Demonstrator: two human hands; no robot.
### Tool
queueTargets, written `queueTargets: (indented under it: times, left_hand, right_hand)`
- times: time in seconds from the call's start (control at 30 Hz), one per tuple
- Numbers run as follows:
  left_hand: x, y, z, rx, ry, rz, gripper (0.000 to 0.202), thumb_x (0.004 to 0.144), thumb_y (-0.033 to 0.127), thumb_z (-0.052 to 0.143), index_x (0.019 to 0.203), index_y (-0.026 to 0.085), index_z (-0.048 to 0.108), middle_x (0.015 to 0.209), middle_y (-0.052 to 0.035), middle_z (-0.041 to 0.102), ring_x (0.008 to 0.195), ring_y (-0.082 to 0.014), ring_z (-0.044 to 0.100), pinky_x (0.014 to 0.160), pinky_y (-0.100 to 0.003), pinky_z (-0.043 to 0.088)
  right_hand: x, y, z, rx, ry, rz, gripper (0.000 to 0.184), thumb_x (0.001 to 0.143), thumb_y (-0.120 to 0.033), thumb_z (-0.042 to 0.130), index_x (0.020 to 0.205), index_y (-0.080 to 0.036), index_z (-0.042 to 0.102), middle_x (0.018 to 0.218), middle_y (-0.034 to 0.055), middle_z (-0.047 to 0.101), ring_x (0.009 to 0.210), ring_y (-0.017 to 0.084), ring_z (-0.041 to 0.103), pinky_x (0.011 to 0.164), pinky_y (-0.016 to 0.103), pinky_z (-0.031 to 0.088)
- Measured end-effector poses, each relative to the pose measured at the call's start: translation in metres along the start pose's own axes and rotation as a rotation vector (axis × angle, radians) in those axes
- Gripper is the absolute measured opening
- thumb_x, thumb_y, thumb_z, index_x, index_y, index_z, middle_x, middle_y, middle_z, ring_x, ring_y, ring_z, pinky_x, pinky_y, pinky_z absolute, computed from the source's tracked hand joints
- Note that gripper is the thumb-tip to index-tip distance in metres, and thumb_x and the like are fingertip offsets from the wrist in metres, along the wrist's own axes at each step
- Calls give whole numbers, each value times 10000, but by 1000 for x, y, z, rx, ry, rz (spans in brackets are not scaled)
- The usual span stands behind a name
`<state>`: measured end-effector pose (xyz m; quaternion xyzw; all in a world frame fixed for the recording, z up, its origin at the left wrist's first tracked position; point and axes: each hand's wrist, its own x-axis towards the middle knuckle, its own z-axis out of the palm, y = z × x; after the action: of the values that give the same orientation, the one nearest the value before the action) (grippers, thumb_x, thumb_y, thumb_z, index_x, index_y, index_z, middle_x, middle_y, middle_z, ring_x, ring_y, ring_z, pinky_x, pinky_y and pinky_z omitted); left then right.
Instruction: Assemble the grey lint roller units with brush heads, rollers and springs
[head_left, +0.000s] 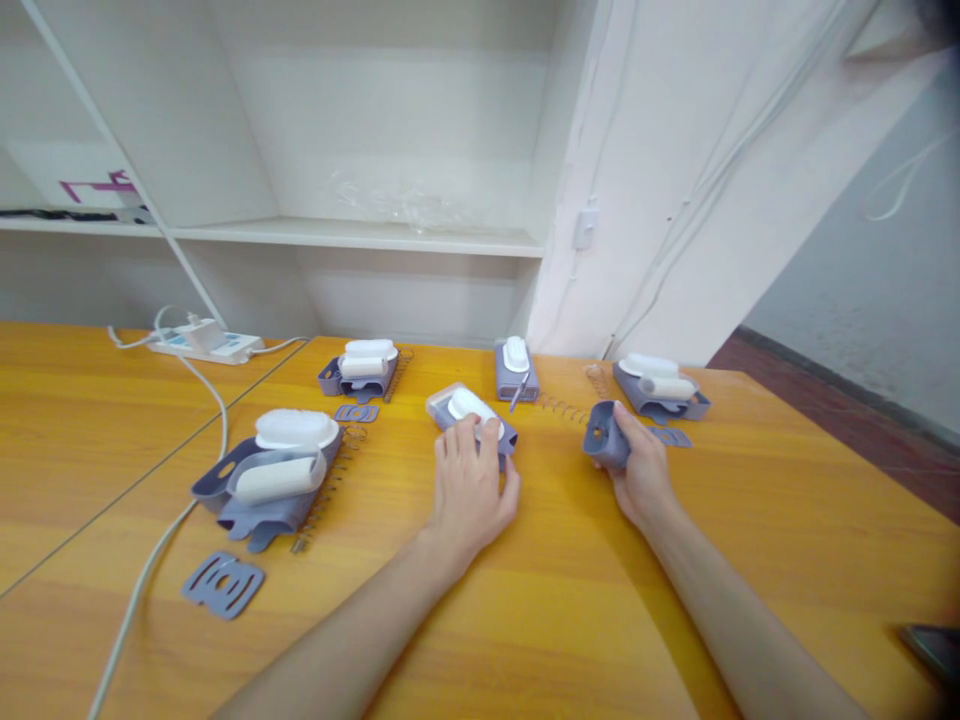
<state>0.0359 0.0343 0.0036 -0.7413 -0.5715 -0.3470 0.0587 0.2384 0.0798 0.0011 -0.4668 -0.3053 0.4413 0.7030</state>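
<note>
My left hand (pixel 469 485) is closed over a grey-purple plastic housing (pixel 510 438) in the middle of the table, its fingers resting on the white oval piece (pixel 463 402) on top. A clear-looking end sticks out at the housing's far left. My right hand (pixel 641 465) grips a small grey-purple plastic cup (pixel 600 432) by its right side, the hollow opening turned left. Beyond the hands stands another grey-purple housing (pixel 517 380) with a white oval piece and a thin pointed part leaning at its front. Behind the cup lies a thin coil spring (pixel 564 408).
Similar part sets stand at the near left (pixel 262 525), far left (pixel 364 370) and right (pixel 664 390), with springs and slotted plates (pixel 223 585). A white cable (pixel 139 590) crosses the left table from a power strip (pixel 214 345). White shelves (pixel 360 232) rise behind.
</note>
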Motion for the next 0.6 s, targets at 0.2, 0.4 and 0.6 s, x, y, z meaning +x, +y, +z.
queueTargets:
  times: [0.2,0.4,0.6]
  left_hand:
    - [1,-4,4,64,-50,46,709,690,237,618,1351,212,363,1449,-151,258,1327,-348,233,1032,-526,232]
    - [4,-5,2,257,-62,16,672,768,419,630,1364,234,379,1258,-133,474,1031,-306,468,858,-462,380]
    - [5,-7,0,347,-26,-17,777,663,588,665,1283,159,474,1050,-146,547,944,-314,501,803,-462,407]
  right_hand:
    - [4,-3,-4,87,27,30,310,645,-431,747,729,-177,590,622,-51,576,440,91,494,288,201,344]
    - [5,-6,-5,130,57,73,287,643,-409,749,735,-183,598,634,-51,598,447,94,506,288,210,348]
    - [7,-4,-6,104,5,90,285,655,-416,745,721,-180,600,624,-47,592,434,91,491,281,211,338]
